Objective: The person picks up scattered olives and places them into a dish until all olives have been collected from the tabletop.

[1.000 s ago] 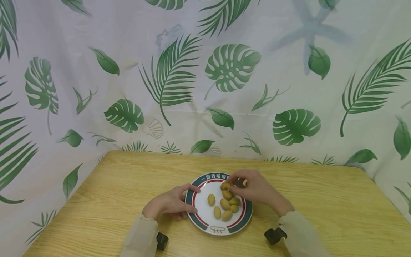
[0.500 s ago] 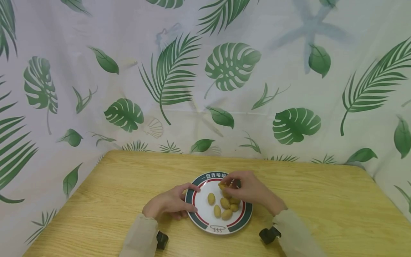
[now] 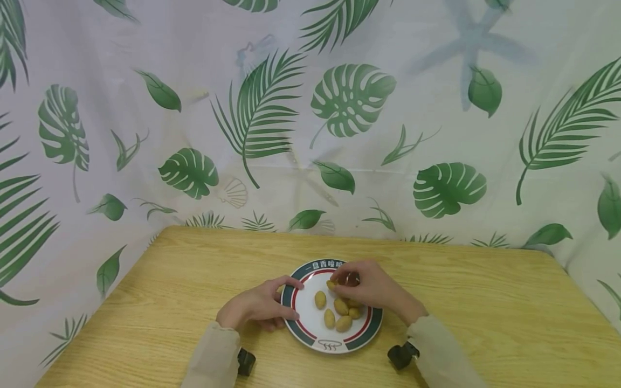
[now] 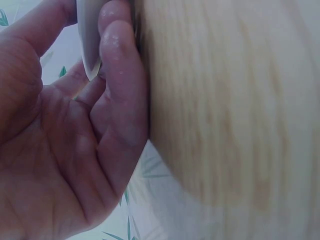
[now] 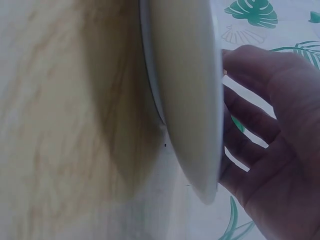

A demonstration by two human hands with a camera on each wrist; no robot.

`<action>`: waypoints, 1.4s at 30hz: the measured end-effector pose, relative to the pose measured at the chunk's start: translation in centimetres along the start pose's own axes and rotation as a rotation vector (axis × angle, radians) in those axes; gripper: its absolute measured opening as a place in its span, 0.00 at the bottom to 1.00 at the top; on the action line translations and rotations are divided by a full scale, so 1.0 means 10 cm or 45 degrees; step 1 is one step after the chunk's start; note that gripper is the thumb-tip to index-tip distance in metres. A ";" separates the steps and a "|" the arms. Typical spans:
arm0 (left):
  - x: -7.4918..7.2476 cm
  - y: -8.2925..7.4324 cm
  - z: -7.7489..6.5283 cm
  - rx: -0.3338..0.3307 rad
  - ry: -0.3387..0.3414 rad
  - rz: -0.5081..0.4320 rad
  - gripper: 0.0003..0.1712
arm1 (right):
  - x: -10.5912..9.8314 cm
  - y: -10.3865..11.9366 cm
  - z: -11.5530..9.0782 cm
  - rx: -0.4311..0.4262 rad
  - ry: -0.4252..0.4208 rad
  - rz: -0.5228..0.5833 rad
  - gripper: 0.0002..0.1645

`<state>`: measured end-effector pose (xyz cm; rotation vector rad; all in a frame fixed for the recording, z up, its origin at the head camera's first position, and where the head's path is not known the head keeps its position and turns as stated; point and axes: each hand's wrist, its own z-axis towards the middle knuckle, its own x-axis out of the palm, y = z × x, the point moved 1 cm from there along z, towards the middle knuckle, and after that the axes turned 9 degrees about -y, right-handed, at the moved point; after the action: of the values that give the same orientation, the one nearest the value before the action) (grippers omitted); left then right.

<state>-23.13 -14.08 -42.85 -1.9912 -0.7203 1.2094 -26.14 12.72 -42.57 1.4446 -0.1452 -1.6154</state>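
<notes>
A round white plate with a dark green rim and red ring lies on the table in the head view. My left hand grips its left rim, thumb on top; in the left wrist view curled fingers sit beneath the plate's edge. Several small yellow-brown potatoes lie on the plate, mostly right of its middle. Over the plate's upper right, my right hand pinches one small potato, partly covered by the fingers. In the right wrist view the plate's underside hides the fingertips.
A light wooden table bears the plate. Behind it hangs a white cloth printed with green leaves. Black wrist cameras, one on the left and one on the right, hang below the sleeves.
My right hand has shifted left over the plate with the small potato between its fingers. The left hand has stayed on the plate's rim.
</notes>
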 end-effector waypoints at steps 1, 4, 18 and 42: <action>0.00 0.00 0.00 0.000 0.001 0.002 0.33 | 0.00 0.00 0.00 0.001 0.005 -0.006 0.07; 0.00 0.01 0.01 -0.005 0.004 0.002 0.33 | 0.00 0.01 -0.01 0.006 0.015 -0.020 0.07; -0.01 0.03 0.01 -0.013 0.003 0.003 0.33 | -0.10 -0.03 -0.08 0.008 -0.054 -0.007 0.08; -0.14 0.13 -0.20 0.173 -0.108 0.087 0.30 | -0.48 -0.27 -0.52 0.023 -0.201 -0.126 0.14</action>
<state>-21.78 -16.40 -42.50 -1.8756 -0.5991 1.3538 -23.91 19.92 -42.38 1.3553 -0.1818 -1.8136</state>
